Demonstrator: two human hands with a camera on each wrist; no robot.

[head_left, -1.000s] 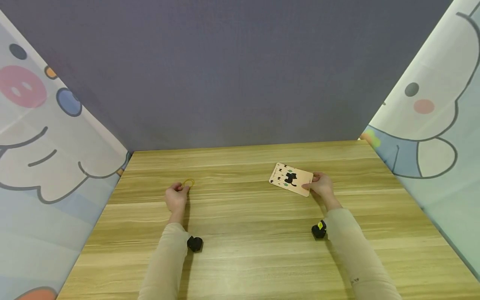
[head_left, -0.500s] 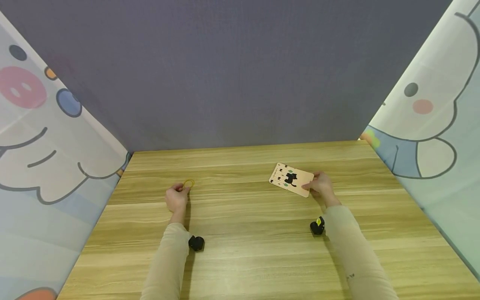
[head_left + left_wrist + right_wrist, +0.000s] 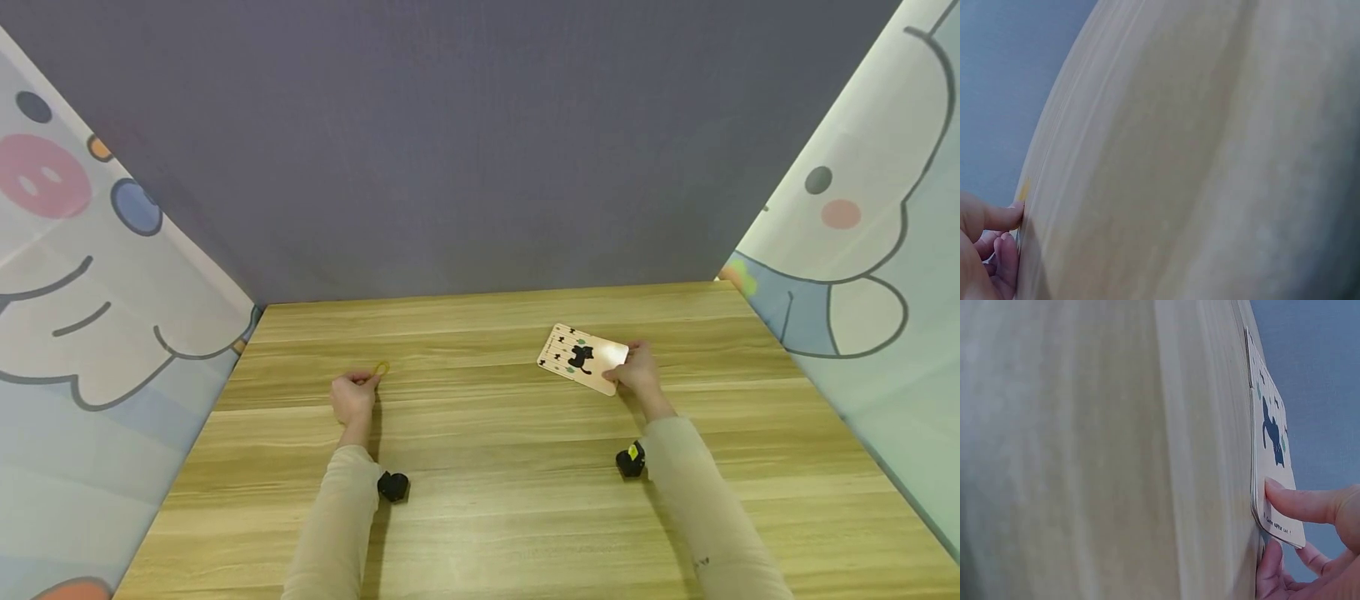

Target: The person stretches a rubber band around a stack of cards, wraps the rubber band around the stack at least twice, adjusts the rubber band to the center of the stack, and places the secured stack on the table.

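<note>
At the left of the head view, my left hand [image 3: 353,398] pinches a yellow rubber band [image 3: 382,367] between thumb and fingers, low over the wooden table. Its loop sticks out beyond the fingertips; in the left wrist view only a bit of the band [image 3: 1024,189] shows. My right hand [image 3: 636,372] grips the near right corner of a small cream notebook [image 3: 577,357] with a black cat on its cover. The thumb lies on top of the cover and the other fingers are beneath it. Seen from the right wrist, the notebook [image 3: 1270,450] has layered edges and rounded corners.
The wood-grain table [image 3: 480,467] runs back to a grey upright panel [image 3: 480,150]. Cartoon-printed curtains [image 3: 862,208] hang at both sides. Black wrist cameras [image 3: 393,487] sit by the inner side of each sleeve.
The rubber band's loop looks narrower and slightly lower. The right forearm has shifted a little left, and a bright glare now shows on the notebook's right end. The notebook has barely moved.
</note>
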